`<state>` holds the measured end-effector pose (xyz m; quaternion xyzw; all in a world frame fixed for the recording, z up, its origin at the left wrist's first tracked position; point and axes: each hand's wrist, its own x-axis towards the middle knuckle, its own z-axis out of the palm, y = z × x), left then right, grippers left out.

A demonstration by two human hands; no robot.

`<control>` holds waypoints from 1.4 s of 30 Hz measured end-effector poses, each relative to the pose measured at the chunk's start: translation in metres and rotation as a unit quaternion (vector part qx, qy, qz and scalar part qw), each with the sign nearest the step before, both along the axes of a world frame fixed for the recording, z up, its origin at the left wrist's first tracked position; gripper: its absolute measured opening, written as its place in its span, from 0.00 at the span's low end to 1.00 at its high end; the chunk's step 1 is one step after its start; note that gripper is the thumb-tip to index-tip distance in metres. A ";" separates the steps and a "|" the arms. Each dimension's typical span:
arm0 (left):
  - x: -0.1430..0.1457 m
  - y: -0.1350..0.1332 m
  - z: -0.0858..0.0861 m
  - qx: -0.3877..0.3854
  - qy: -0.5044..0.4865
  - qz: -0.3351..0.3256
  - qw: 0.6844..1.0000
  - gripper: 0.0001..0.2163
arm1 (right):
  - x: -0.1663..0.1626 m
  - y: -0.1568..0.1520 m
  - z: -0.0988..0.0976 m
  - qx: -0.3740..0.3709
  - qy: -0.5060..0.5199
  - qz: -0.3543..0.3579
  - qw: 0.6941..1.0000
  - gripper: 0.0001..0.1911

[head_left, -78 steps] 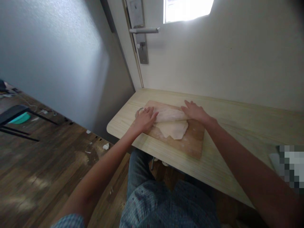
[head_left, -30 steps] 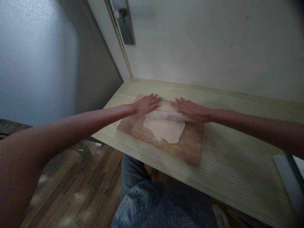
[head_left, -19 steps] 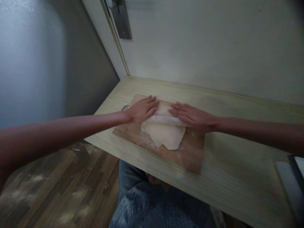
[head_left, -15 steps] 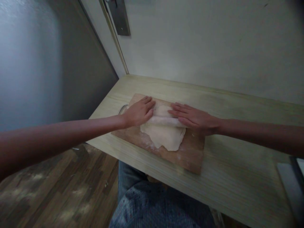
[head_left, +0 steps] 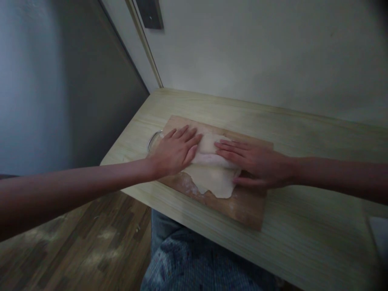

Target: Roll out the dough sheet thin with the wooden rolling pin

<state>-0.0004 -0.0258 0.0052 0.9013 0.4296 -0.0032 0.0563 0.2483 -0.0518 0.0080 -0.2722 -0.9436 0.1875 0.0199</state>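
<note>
A pale sheet of dough [head_left: 212,182] lies on a wooden board [head_left: 246,209] on the light wood table [head_left: 303,242]. Its far part is wound into a thick roll [head_left: 207,157] lying left to right; what is inside the roll is hidden. My left hand [head_left: 176,151] lies flat on the roll's left end, fingers stretched and slightly apart. On the right end rests my right hand [head_left: 257,163], palm down, with the thumb on the board. Neither hand curls around the roll. Flour dusts the board near the dough's edge.
A metal loop handle [head_left: 152,137] sticks out from the board's left end. The table meets a pale wall behind and a door frame with a metal plate [head_left: 148,14]. A pale object [head_left: 380,238] sits at the right edge. Dark wooden floor [head_left: 91,250] lies to the left.
Both hands have drawn the roll toward me across the board, so less flat dough shows in front of it. The view has tilted down and closer to the table.
</note>
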 end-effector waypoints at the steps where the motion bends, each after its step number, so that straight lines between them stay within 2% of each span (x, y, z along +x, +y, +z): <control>1: 0.000 -0.002 0.000 0.001 0.001 0.001 1.000 0.22 | 0.000 -0.001 0.000 -0.001 -0.002 0.000 1.000 0.35; 13: -0.005 -0.010 -0.002 0.062 0.007 -0.048 0.997 0.24 | 0.001 -0.006 -0.001 0.047 0.031 0.050 0.997 0.37; 29: -0.012 -0.027 -0.005 0.102 -0.037 -0.080 0.991 0.27 | -0.011 -0.035 -0.002 0.171 0.005 0.008 0.985 0.38; 42: -0.017 -0.038 -0.021 0.168 -0.123 -0.088 0.974 0.27 | -0.014 -0.048 -0.005 0.240 -0.008 0.009 0.971 0.38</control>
